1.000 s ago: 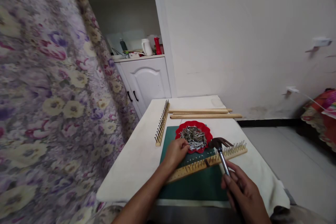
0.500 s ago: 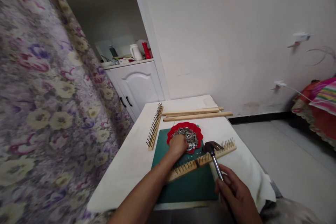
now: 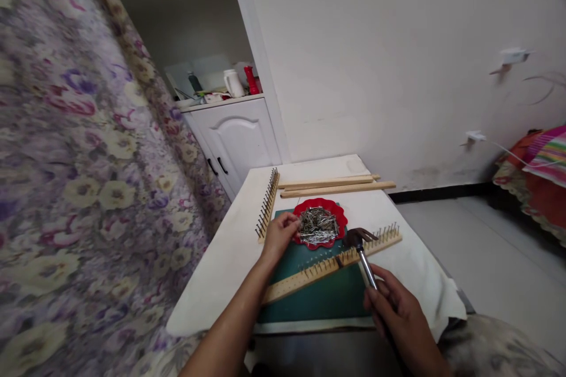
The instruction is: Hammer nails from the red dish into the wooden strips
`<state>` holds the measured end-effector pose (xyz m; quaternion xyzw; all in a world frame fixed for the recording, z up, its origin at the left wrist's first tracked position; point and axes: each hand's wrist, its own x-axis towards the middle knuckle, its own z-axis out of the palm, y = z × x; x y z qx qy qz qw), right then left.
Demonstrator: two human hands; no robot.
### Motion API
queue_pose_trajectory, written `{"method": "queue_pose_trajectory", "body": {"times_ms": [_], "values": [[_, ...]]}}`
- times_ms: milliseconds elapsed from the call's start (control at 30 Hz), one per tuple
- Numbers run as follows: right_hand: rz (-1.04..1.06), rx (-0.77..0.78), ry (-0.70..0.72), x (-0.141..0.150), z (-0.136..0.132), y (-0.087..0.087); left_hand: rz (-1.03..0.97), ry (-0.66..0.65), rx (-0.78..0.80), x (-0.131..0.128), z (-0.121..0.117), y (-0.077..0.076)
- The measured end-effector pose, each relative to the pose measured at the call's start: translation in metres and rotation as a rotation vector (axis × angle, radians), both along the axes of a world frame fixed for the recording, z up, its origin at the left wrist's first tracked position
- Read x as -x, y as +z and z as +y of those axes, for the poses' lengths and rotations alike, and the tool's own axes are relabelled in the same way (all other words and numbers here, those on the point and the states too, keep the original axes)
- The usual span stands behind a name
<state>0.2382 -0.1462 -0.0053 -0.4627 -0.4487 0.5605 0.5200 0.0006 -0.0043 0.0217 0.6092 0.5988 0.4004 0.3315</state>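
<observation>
My right hand [image 3: 395, 309] is wrapped round the handle of a claw hammer [image 3: 365, 265], its head over the right part of a wooden strip. That strip [image 3: 283, 290] lies slantwise across a green mat [image 3: 318, 305], with rows of nails standing up along most of it and bare holes at its left end. My left hand [image 3: 279, 237] is at the left rim of a scalloped red dish [image 3: 344, 221], thumb and fingers pinched together. Whatever they hold is too small to make out. A heap of loose nails [image 3: 319, 225] fills the dish.
Another nail-studded strip [image 3: 267, 203] lies at the table's left side. Several plain wooden strips [image 3: 338, 189] lie at the back. White cloth [image 3: 212, 288] covers the table. A floral curtain [image 3: 88, 188] hangs on the left, and a white cabinet [image 3: 241, 132] stands behind.
My left hand has come out of the nail heap and moved left to the dish's rim, uncovering the strip's left end. My right hand still holds the hammer in nearly the same place.
</observation>
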Motion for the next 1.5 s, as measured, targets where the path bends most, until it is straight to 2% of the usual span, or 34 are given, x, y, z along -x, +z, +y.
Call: {"method": "queue_pose_trajectory", "body": {"times_ms": [67,167,267,367,467,667,1500], "values": [[-0.004,0.004,0.012,0.003,-0.005,0.004,-0.132,0.022,-0.034,0.013,-0.024,0.0],[0.0,0.013,0.011,0.008,-0.014,0.008,-0.239,0.037,-0.015,0.025,-0.062,-0.012],[-0.004,0.022,0.012,0.013,-0.023,0.008,-0.208,0.065,0.005,0.025,-0.09,-0.029],[-0.009,0.022,0.007,0.019,-0.03,0.007,-0.117,0.083,-0.037,0.017,-0.104,-0.042],[-0.01,0.03,0.007,0.024,-0.035,0.007,-0.029,0.062,-0.101,0.009,-0.108,-0.048],[-0.04,0.041,0.014,0.028,-0.038,0.006,0.066,0.053,-0.157,0.004,-0.107,-0.05],[0.016,0.076,0.067,0.035,-0.042,0.004,0.09,0.057,-0.169,0.003,-0.107,-0.052]]}}
